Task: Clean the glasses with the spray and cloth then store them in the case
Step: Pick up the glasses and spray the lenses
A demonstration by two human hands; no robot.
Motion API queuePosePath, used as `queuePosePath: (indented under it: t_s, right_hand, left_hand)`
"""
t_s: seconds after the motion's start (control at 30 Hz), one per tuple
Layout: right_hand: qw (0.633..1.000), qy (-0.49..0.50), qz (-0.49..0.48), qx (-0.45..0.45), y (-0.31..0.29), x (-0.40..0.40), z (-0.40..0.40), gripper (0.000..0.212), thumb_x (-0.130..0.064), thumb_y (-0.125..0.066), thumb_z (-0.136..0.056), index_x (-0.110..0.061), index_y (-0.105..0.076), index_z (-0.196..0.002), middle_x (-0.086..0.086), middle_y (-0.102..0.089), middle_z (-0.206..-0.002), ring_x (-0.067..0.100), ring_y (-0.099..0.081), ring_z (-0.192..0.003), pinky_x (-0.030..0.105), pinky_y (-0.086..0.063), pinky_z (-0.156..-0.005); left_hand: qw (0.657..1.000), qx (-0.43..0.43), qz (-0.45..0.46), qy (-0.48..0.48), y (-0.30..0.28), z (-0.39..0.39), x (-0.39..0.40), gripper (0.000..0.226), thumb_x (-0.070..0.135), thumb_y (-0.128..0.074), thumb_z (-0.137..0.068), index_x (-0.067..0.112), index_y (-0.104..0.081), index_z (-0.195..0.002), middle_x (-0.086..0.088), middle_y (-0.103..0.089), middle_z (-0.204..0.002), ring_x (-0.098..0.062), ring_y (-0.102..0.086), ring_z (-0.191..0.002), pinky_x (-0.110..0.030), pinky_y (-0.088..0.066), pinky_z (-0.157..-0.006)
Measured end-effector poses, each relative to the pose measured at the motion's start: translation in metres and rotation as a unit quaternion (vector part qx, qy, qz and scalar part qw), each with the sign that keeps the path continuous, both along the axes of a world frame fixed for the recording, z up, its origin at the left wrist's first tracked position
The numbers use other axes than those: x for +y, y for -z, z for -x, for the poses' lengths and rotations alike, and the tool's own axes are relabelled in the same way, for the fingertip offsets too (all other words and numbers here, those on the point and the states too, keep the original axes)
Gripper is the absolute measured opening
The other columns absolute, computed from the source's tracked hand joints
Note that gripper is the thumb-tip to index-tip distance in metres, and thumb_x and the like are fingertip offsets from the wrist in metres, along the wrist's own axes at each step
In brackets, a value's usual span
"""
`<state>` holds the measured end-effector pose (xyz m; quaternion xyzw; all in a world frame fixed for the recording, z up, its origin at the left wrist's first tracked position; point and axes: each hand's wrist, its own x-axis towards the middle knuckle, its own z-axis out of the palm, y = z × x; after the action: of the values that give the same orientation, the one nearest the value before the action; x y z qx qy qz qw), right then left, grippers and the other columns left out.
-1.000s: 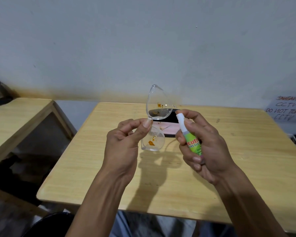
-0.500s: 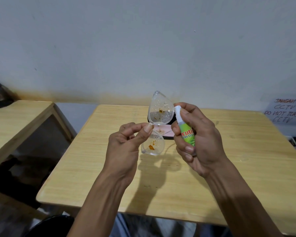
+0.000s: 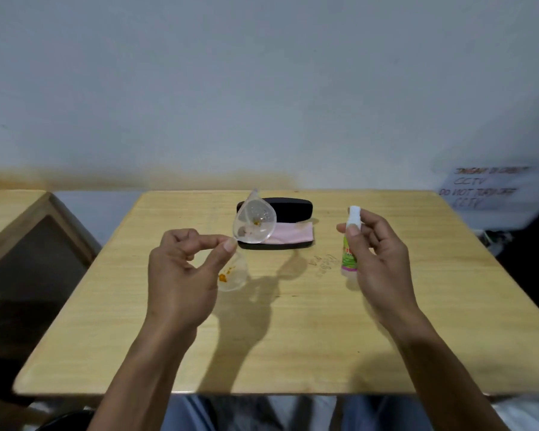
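My left hand (image 3: pixel 181 275) pinches clear glasses (image 3: pixel 254 222) at the bridge and holds them upright above the table. Orange-brown stains and droplets sit on both lenses; the lower lens shows just beside my thumb. My right hand (image 3: pixel 377 259) grips a small green-labelled spray bottle (image 3: pixel 350 244) with a white nozzle, thumb near the top, well to the right of the glasses. Behind the glasses an open black case (image 3: pixel 288 209) lies on the table with a pink cloth (image 3: pixel 293 233) on its near half.
The wooden table (image 3: pixel 293 337) has faint scribbles between my hands. A second wooden table (image 3: pixel 10 213) stands to the left across a gap. A handwritten paper notice (image 3: pixel 483 188) hangs on the wall at the right.
My right hand has carried the spray bottle away to the right of the glasses. The view has tilted so the case and cloth now show. The left hand keeps its pinch on the glasses.
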<state>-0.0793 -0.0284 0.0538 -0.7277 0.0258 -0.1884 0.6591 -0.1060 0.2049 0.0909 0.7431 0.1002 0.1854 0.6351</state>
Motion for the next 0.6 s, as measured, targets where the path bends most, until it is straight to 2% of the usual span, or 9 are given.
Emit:
queuePosePath:
  t_s: [0.13, 0.23, 0.33, 0.37, 0.43, 0.47, 0.6]
  right_hand:
    - [0.992, 0.1, 0.073, -0.02, 0.019, -0.031, -0.012, 0.034, -0.021, -0.068, -0.095, -0.028, -0.059, -0.127, -0.007, -0.072, -0.101, 0.005, -0.067, -0.093, 0.027, -0.055, -0.076]
    - [0.982, 0.139, 0.121, -0.04, 0.027, -0.046, -0.019, 0.036, -0.021, -0.07, -0.093, -0.033, -0.058, -0.126, -0.004, -0.074, -0.097, 0.006, -0.069, -0.092, 0.021, -0.053, -0.072]
    - [0.968, 0.171, 0.174, -0.056, 0.031, -0.056, -0.029, 0.03, -0.021, -0.069, -0.094, -0.029, -0.062, -0.121, -0.002, -0.072, -0.096, 0.005, -0.067, -0.086, 0.009, -0.048, -0.067]
    - [0.964, 0.178, 0.188, -0.057, 0.032, -0.06, -0.032, 0.029, -0.022, -0.069, -0.093, -0.028, -0.062, -0.12, -0.002, -0.072, -0.096, 0.007, -0.068, -0.085, 0.012, -0.05, -0.068]
    - [0.96, 0.186, 0.205, -0.048, 0.037, -0.065, -0.037, 0.028, -0.025, -0.069, -0.093, -0.032, -0.061, -0.119, -0.002, -0.073, -0.097, 0.013, -0.069, -0.088, 0.03, -0.055, -0.072]
    - [0.959, 0.186, 0.21, -0.04, 0.04, -0.067, -0.039, 0.027, -0.026, -0.069, -0.093, -0.034, -0.06, -0.118, -0.002, -0.073, -0.097, 0.015, -0.07, -0.089, 0.034, -0.055, -0.072]
    - [0.954, 0.175, 0.24, -0.046, 0.047, -0.064, -0.04, 0.026, -0.027, -0.069, -0.093, -0.036, -0.059, -0.115, -0.003, -0.074, -0.098, 0.018, -0.071, -0.09, 0.037, -0.054, -0.071]
  left_hand:
    - [0.999, -0.001, -0.051, -0.011, 0.006, 0.003, -0.004, 0.012, 0.02, -0.079, -0.078, 0.03, -0.072, -0.075, 0.005, -0.044, -0.089, 0.015, -0.047, -0.07, -0.026, -0.04, -0.065]
    - [0.998, 0.001, -0.066, -0.012, 0.01, 0.004, -0.005, 0.01, 0.021, -0.078, -0.079, 0.029, -0.072, -0.077, 0.005, -0.043, -0.089, 0.012, -0.048, -0.06, -0.024, -0.038, -0.059]
    - [0.996, -0.001, -0.082, -0.019, 0.013, 0.006, -0.005, 0.011, 0.022, -0.078, -0.079, 0.031, -0.071, -0.076, 0.003, -0.044, -0.09, 0.009, -0.047, -0.056, -0.017, -0.038, -0.054]
    - [0.996, 0.0, -0.088, -0.022, 0.014, 0.005, -0.005, 0.012, 0.023, -0.078, -0.079, 0.032, -0.071, -0.075, 0.003, -0.045, -0.091, 0.009, -0.048, -0.057, -0.02, -0.038, -0.055]
    - [0.995, 0.0, -0.098, -0.024, 0.017, 0.005, -0.004, 0.015, 0.024, -0.079, -0.078, 0.035, -0.07, -0.074, 0.004, -0.046, -0.09, 0.01, -0.049, -0.064, -0.025, -0.036, -0.059]
    - [0.995, -0.001, -0.102, -0.023, 0.019, 0.004, -0.004, 0.016, 0.024, -0.079, -0.078, 0.036, -0.07, -0.073, 0.004, -0.046, -0.089, 0.01, -0.05, -0.067, -0.026, -0.036, -0.06]
    - [0.994, 0.001, -0.104, -0.02, 0.024, 0.001, -0.003, 0.018, 0.025, -0.08, -0.078, 0.039, -0.07, -0.071, 0.008, -0.046, -0.087, 0.008, -0.05, -0.075, -0.029, -0.037, -0.067]
